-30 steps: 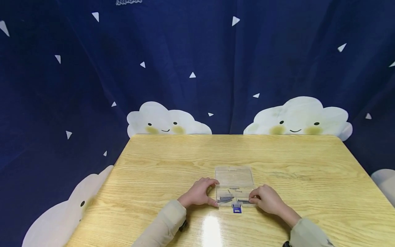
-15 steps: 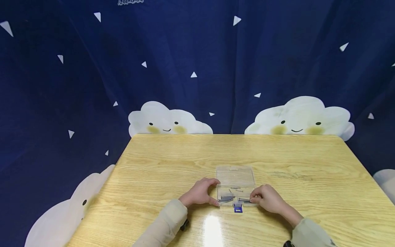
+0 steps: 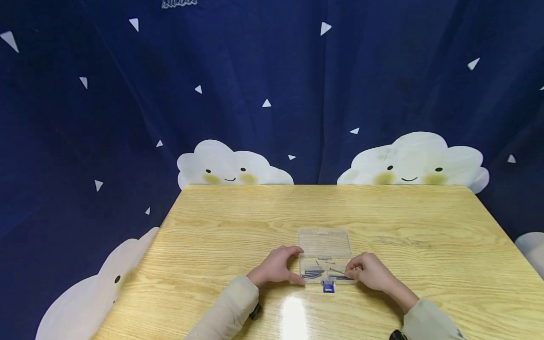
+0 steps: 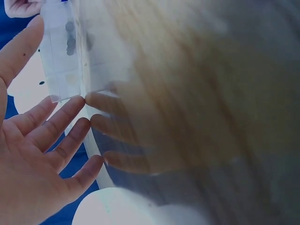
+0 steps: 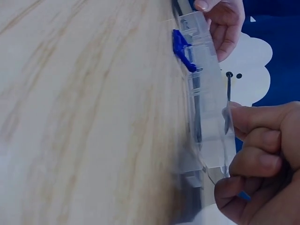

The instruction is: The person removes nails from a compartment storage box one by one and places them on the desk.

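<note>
A clear plastic box (image 3: pixel 313 282) lies on the table with its lid (image 3: pixel 324 242) folded back and a blue latch (image 3: pixel 328 286) at the front. Long dark nails (image 3: pixel 312 274) lie in its front left compartment, more in the front right one, and small nails (image 3: pixel 325 259) in the back part. My left hand (image 3: pixel 278 266) spans the box's left end, thumb at the near corner and straight fingers along the far side. Between thumb and fingertips, my right hand (image 3: pixel 369 271) pinches a nail (image 5: pixel 229 86), raised at an angle over the front right compartment, head pointing left.
The wooden table (image 3: pixel 238 217) extends around the box on all sides. Behind it hangs a dark blue curtain (image 3: pixel 263 61) with white clouds and triangles. A bright glare patch (image 3: pixel 293 316) shows near the table's front.
One nail in the right hand has come up out of the front right compartment and now tilts above the others. The left hand and the box have stayed in place.
</note>
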`<state>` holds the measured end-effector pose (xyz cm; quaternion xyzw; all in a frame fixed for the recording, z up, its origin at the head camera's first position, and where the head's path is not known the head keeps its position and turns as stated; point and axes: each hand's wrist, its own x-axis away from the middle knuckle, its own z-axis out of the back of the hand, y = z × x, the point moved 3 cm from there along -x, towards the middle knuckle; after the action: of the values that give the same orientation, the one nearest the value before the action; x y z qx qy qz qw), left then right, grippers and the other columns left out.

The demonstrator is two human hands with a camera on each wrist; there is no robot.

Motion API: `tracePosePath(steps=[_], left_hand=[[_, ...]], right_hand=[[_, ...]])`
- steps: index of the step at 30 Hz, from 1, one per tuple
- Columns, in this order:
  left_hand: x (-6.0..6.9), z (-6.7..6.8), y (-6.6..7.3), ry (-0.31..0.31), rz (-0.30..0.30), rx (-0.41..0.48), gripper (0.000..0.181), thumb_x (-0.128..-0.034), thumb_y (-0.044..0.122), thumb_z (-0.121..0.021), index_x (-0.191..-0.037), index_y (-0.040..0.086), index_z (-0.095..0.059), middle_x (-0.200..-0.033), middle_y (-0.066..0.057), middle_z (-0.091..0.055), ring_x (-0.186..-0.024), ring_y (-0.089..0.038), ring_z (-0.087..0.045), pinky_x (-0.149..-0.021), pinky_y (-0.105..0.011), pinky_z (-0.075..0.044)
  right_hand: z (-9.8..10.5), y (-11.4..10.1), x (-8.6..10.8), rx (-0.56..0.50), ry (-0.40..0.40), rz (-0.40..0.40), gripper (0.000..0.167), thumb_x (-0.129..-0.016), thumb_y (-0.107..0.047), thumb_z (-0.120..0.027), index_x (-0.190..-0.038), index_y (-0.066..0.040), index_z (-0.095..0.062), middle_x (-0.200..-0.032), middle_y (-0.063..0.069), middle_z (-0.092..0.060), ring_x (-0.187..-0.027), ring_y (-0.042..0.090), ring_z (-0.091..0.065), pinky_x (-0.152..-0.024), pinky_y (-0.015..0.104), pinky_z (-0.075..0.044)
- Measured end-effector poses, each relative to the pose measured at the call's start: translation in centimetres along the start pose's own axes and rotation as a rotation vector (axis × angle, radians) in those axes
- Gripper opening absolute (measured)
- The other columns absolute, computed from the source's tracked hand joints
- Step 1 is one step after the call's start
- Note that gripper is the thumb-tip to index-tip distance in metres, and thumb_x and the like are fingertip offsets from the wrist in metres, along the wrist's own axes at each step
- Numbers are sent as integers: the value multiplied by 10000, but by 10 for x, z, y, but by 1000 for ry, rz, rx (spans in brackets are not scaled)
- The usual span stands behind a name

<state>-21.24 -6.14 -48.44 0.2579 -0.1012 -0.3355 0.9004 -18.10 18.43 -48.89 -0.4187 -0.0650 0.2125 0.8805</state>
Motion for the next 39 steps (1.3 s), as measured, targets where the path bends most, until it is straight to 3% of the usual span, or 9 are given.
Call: tracePosePath(steps=[7,12,18,29,39], left_hand=[[-1,-1,2,-6,37,-17,688,-651,375,-810,-1215,94,-535,-1106,-18,-605,-1046,-164,-535,-990,-338,-335],[-2,-1,1,0,46,-11,684,-642,367,-817,-1207,99,-540,-1105,-17,-610,-1045,-169,-536,-993,-342,-332],[-3,-2,0,8,42,-32,686,-631,384,-819,-1196,106,-545,-1098,2,-612,-1042,-152,-535,-1022,-347,-302],[-2,-1,1,13,56,-16,684,-616,381,-827,-1182,115,-550,-1092,11,-615,-1046,-163,-534,-1024,-364,-297],[-2,0,1,13,52,-11,683,-621,373,-825,-1185,105,-548,-1100,1,-613,-1045,-168,-533,-1018,-355,-306]], right_hand=[[5,-3,2,-91,-5,-69,55,-795,-16,-638,-758,-11,-680,-572,26,-568,-456,13,-393,-433,189,-336],[9,-2,4,-100,20,-93,55,-795,-15,-631,-767,5,-674,-561,22,-539,-453,17,-371,-434,196,-337],[14,-1,8,-142,71,-177,70,-793,-34,-643,-794,32,-666,-539,-15,-461,-442,24,-345,-416,190,-300],[22,13,12,-159,132,-296,77,-798,-2,-608,-788,39,-674,-559,42,-504,-454,52,-312,-420,197,-284],[27,23,15,-182,143,-356,100,-823,-28,-603,-827,49,-666,-598,48,-532,-486,83,-372,-449,226,-338]])
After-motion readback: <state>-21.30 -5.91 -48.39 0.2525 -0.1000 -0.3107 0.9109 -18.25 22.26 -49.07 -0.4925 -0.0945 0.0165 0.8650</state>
